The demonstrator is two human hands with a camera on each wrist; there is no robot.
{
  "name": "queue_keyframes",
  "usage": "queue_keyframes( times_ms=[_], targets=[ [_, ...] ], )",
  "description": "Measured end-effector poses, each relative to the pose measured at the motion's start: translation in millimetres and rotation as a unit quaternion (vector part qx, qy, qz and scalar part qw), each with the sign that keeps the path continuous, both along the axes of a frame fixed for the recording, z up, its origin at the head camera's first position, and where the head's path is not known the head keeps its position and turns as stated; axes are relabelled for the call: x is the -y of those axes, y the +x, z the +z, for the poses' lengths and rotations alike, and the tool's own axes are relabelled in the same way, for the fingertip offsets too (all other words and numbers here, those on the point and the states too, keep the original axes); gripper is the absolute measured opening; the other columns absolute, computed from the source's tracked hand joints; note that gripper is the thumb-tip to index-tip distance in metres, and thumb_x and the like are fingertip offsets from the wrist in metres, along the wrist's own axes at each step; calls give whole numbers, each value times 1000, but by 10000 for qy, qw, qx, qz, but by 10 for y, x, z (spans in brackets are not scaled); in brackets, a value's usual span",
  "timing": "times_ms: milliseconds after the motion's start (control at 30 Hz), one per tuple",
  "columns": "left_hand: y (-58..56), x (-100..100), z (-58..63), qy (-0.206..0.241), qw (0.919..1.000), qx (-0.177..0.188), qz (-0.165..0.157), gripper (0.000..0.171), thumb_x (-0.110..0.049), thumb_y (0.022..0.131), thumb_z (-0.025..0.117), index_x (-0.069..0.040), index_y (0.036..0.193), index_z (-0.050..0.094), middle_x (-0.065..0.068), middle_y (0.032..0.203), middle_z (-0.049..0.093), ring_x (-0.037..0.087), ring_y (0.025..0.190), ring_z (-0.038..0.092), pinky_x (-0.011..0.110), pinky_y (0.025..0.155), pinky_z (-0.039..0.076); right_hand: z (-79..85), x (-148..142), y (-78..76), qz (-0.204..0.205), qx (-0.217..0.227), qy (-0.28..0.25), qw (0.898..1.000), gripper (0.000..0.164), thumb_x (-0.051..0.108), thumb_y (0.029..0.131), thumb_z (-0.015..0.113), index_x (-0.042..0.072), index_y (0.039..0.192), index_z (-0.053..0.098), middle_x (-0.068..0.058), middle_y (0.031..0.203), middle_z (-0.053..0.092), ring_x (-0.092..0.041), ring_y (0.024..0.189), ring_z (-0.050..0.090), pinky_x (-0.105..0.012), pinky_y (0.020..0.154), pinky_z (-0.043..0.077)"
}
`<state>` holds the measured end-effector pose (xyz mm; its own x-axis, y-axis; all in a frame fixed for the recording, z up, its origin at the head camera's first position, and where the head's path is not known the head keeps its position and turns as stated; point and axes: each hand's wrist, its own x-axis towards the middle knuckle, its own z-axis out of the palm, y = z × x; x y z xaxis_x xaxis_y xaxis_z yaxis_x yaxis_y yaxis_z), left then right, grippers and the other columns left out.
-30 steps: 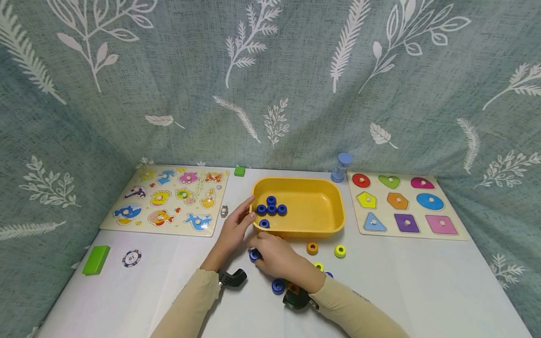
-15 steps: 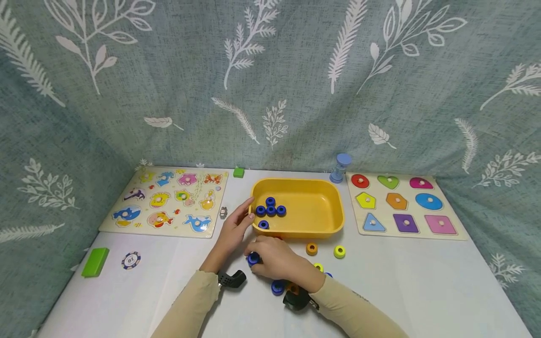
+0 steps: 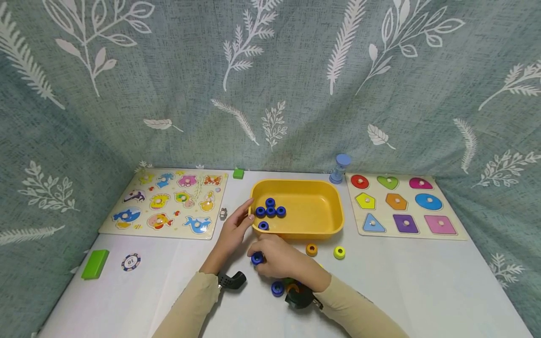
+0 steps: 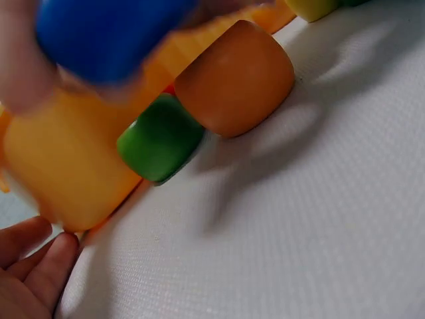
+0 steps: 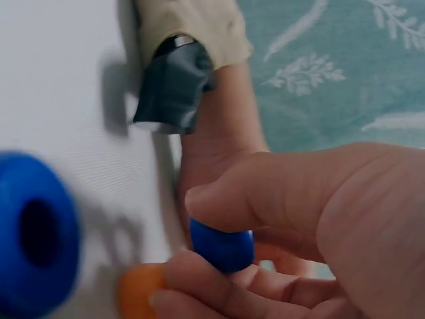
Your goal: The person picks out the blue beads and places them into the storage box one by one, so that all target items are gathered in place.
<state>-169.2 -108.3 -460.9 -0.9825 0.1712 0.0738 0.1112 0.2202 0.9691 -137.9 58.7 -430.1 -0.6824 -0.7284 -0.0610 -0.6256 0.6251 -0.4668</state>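
My right hand (image 3: 276,256) pinches a small blue ring (image 3: 257,258) between thumb and fingers, just in front of the yellow tray (image 3: 313,231). The right wrist view shows that ring (image 5: 222,247) under the thumb tip. My left hand (image 3: 234,230) rests its fingertips on the tray's left side; in the left wrist view, its fingers (image 4: 53,266) touch the tray near the bottom. Several blue rings (image 3: 270,211) lie at the tray's left end. Beneath the held ring in the left wrist view, an orange ring (image 4: 236,80) and a green ring (image 4: 161,139) sit on the cloth.
A blue ring (image 3: 277,288), an orange ring (image 3: 311,249) and a yellow ring (image 3: 339,252) lie before the tray. Puzzle boards flank it, animals (image 3: 169,202) left and shapes (image 3: 405,206) right. An hourglass (image 3: 340,169), green block (image 3: 95,264) and chip (image 3: 131,262) stand around.
The right hand, with the blue ring pinched, has shifted slightly left, then back right. The left hand stays at the tray, and the rings inside it have not moved.
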Motion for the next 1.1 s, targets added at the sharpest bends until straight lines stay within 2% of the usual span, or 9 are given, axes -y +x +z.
queue_keyframes(
  times_ms=[133,200,267,367,500,600,800,967,1100],
  targets=[
    [-74,16,-159,70,10000,-3,35,49,-16,102,49,-11,149,38,11,156,37,36,138,43,48,112,40,165,-83,10,65,154,-272,9995,31,16,82,74,12,112,72,5,96,66,-4,77,49,-14,70,46],
    [-115,24,-245,67,10000,-6,69,49,-17,102,49,-14,149,39,9,156,37,35,139,43,48,113,39,258,-157,-12,-34,212,-530,9984,31,15,82,74,12,112,72,5,93,65,-6,75,51,-16,69,46],
    [-144,29,-310,60,9999,1,117,48,-20,102,50,-18,149,41,6,156,38,33,139,44,47,113,40,329,-247,-62,-276,282,-814,9959,31,13,82,73,12,113,72,5,94,65,-7,72,53,-17,65,47],
    [-154,30,-336,-43,9998,-14,197,47,-25,101,51,-25,148,42,2,156,39,31,139,44,46,112,41,361,-369,-184,-916,393,-1121,9887,32,14,82,74,12,114,70,4,98,66,-9,70,55,-18,61,48],
    [-148,24,-338,-91,9996,66,273,46,-28,101,51,-31,147,42,-1,155,39,29,139,44,46,113,41,270,-473,-377,-1848,485,-1307,9728,33,13,82,75,11,114,69,1,104,68,-11,71,55,-22,62,50],
    [-142,16,-335,-76,9995,122,286,47,-27,101,50,-31,147,42,-3,155,39,28,139,43,45,113,40,156,-505,-495,-2228,581,-1235,9653,32,12,82,76,11,113,69,-3,106,69,-13,72,54,-24,65,50],
    [-128,17,-326,-32,9995,117,307,47,-24,101,51,-27,147,42,-1,156,39,29,139,43,46,113,41,-37,-472,-658,-2327,996,-845,9637,31,15,84,75,13,115,69,-4,111,68,-15,84,59,-31,79,55],
    [-133,6,-310,23,9996,99,265,47,-23,101,51,-26,147,43,0,156,39,30,139,43,46,113,40,-72,-442,-736,-2472,1351,-737,9567,32,13,86,71,14,118,68,-3,112,68,-18,101,62,-38,94,54],
    [-135,11,-313,-32,9995,66,294,47,-24,101,51,-25,147,43,0,156,39,30,139,43,45,113,40,-80,-427,-755,-2475,1481,-718,9548,32,12,89,67,13,121,67,-5,114,68,-20,107,62,-40,98,52]
  ],
)
